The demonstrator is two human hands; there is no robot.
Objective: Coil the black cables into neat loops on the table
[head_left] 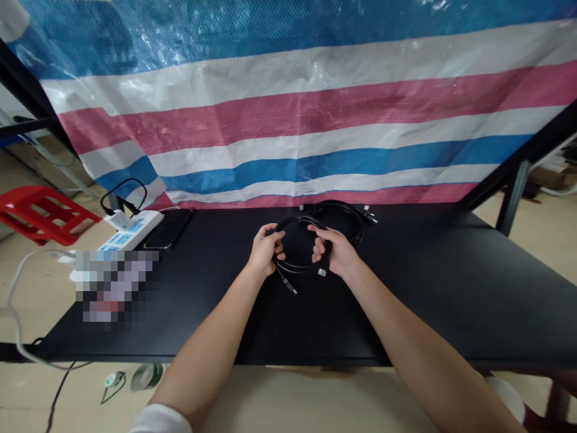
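A coiled black cable [300, 231] is held up just above the black table [406, 307], with my left hand [269, 249] gripping its left side and my right hand [336, 252] gripping its right side. Two cable ends hang below the coil: a dark plug [288, 285] and a small metal-tipped plug [321, 272]. Behind my right hand, a second black cable coil [342, 219] lies on the table, partly hidden by the held coil. Its metal-tipped plug [368, 213] points right.
A white power strip [130, 231] with a black cord and a black smartphone [169, 228] lie at the table's far left. A pixelated patch [115, 285] hides something nearby. A striped tarpaulin [288, 120] hangs behind the table, and a red plastic stool [40, 213] stands on the floor.
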